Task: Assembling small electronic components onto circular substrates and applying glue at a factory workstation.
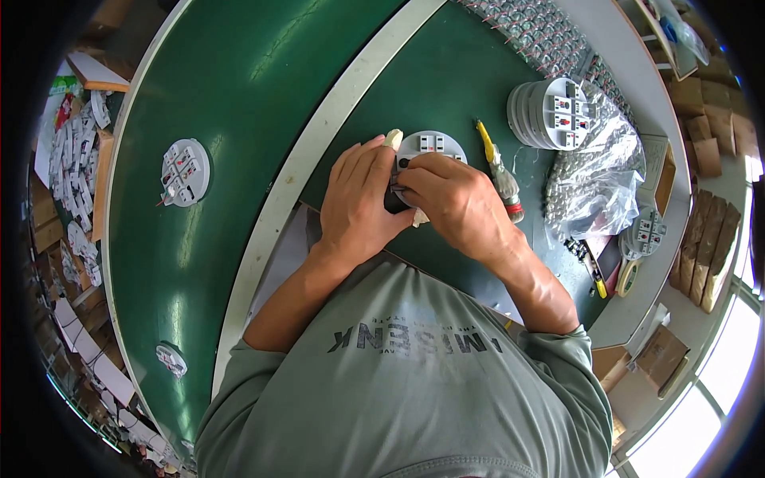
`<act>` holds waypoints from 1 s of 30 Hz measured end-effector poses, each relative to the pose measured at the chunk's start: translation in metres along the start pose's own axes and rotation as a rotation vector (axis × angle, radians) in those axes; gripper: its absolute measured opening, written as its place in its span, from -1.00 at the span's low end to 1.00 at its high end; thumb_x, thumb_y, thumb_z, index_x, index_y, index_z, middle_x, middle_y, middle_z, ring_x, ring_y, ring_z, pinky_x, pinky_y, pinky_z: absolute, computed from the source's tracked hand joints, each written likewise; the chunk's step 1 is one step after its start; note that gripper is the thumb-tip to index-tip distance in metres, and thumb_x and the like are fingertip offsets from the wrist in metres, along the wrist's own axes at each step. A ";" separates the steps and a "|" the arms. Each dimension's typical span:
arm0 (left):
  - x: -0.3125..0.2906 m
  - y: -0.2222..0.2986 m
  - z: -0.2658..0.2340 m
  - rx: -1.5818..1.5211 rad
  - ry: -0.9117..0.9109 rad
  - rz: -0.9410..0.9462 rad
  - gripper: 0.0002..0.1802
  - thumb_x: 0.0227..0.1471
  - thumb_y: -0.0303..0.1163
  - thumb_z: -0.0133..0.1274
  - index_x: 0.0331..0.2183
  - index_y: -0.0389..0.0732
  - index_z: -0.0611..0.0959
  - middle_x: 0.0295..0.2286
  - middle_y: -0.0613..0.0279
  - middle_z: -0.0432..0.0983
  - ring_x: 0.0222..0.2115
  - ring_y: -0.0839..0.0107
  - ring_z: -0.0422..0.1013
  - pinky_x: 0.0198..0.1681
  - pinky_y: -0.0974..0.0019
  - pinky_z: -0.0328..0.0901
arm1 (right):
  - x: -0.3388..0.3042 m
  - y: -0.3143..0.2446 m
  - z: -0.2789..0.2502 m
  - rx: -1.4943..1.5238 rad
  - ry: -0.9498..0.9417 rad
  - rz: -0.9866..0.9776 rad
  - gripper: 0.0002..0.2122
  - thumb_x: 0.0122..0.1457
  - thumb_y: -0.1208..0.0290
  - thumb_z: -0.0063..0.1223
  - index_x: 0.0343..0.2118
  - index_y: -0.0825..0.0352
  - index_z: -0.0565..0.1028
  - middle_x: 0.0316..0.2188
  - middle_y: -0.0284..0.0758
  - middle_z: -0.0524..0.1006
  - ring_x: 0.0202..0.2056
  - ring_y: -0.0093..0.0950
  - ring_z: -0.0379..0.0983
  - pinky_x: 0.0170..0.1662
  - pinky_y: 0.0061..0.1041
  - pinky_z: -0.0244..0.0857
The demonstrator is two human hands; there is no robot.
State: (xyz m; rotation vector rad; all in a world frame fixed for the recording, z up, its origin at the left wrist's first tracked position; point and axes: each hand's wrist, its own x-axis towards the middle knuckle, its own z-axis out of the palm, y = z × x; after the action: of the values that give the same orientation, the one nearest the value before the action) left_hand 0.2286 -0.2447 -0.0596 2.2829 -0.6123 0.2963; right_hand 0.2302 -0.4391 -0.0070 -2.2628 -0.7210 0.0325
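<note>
A round light-grey panel (434,143) with small square white, black and red fittings lies on the green bench in front of me. My left hand (356,195) grips its left edge, with pale yellow covers on the index fingertip and the thumb tip. Over the panel's middle, my right hand (454,195) bends its fingers in a closed pinch. Whatever those fingers hold is hidden beneath them. Just right of the panel lies a long tool (500,171) with a yellow end, a whitish middle and a red band.
Stacked similar panels (550,115) stand at the right, beside clear plastic wrap (594,179). Clear-looking parts (534,32) fill the far edge. A yellow-handled tool (598,279) and a tape roll (628,279) lie right. Left, beyond a pale rail (279,187), a green belt carries another panel (186,173).
</note>
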 end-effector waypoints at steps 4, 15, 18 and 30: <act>0.000 -0.002 -0.001 0.015 0.016 0.029 -0.02 -0.32 -0.44 0.53 0.20 -0.37 0.53 0.09 -0.11 0.56 0.12 -0.09 0.49 0.26 -0.07 0.33 | 0.004 0.001 0.002 -0.089 0.007 -0.038 -0.79 0.05 0.59 0.22 -0.21 0.35 0.58 -0.25 -0.25 0.55 -0.21 -0.18 0.58 -0.13 -0.22 0.54; -0.006 -0.004 -0.006 0.000 -0.029 -0.023 0.13 -0.35 -0.26 0.62 0.26 -0.37 0.47 0.07 -0.09 0.55 0.19 0.00 0.46 0.34 -0.07 0.27 | -0.015 -0.022 -0.015 -0.161 0.191 0.172 -0.71 0.16 0.52 0.38 -0.05 0.38 0.62 -0.19 -0.18 0.64 -0.18 -0.13 0.61 -0.08 -0.25 0.53; -0.006 -0.004 -0.006 -0.017 -0.035 -0.005 0.23 -0.38 -0.21 0.65 0.30 -0.39 0.43 0.11 -0.09 0.54 0.20 0.00 0.44 0.34 -0.06 0.26 | -0.036 -0.029 -0.026 -0.303 0.310 0.352 -0.60 0.16 0.51 0.40 0.07 0.37 0.60 -0.13 -0.17 0.64 -0.14 -0.14 0.63 -0.03 -0.27 0.53; -0.004 -0.008 -0.006 -0.038 -0.005 0.015 0.23 -0.32 -0.20 0.65 0.32 -0.41 0.40 0.10 -0.02 0.60 0.12 -0.02 0.50 0.26 -0.04 0.31 | -0.051 -0.027 -0.001 0.625 0.598 0.621 -0.52 0.27 0.68 0.31 0.22 0.37 0.43 -0.01 -0.19 0.64 0.02 -0.38 0.64 0.09 -0.41 0.56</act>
State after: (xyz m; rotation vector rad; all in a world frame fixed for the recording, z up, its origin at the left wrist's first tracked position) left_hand 0.2293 -0.2336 -0.0616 2.2442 -0.6330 0.2837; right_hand 0.1743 -0.4503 0.0027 -1.6657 0.2922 -0.1048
